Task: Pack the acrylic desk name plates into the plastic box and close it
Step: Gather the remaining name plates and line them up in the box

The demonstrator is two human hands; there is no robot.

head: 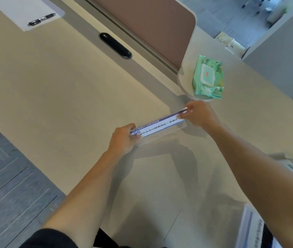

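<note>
Both hands grasp one acrylic name plate [157, 127] by its short ends, the left hand [124, 138] at the near-left end and the right hand [200, 114] at the far-right end, holding it over the middle of the pale bench [61, 97]. The bench surface around the plate is open on the left and near sides. A green wipes pack [208, 77] lies just beyond the right hand beside the brown partition [142, 27], a second printed plate [251, 228] shows blurred at the lower right edge, and a pen [41, 19] rests on paper [17, 8] at the far left corner.
</note>
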